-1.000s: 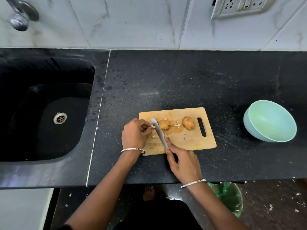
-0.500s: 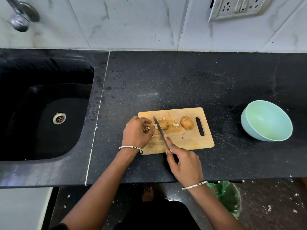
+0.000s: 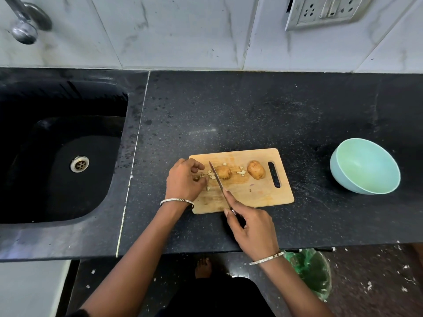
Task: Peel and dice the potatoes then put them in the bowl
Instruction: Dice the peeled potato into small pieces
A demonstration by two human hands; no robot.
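Board: the board [image 3: 251, 193] lies on the counter [image 3: 229, 110], square before me.
Left hand: my left hand [image 3: 185, 179] sits at the board's 9 o'clock edge with fingers curled. A small brown scrap lies at the fingertips; I cannot tell whether they pinch it.
Right hand: my right hand [image 3: 251, 229], at the board's 6 o'clock edge, is clamped on the knife [image 3: 216, 177] handle, forefinger along the spine.
Knife: the blade points to 11 o'clock, just beside the cut potato's 9 o'clock side.
Cut potato: the cut potato [image 3: 223, 172] is mid-board, part gone, brown skin on what remains.
Whole potato: the whole potato [image 3: 256, 170] lies at its 3 o'clock, uncut, apparently unpeeled.
Dice: a few pale bits [image 3: 211, 175] are scattered either side of the cut potato.
Bowl: the bowl [image 3: 338, 175] stands at the board's 3 o'clock, well apart, with nothing in it.
Done, by my judgement: little; one potato partly diced.
Outstanding: peeling, most of the dicing, all transfer to the bowl.
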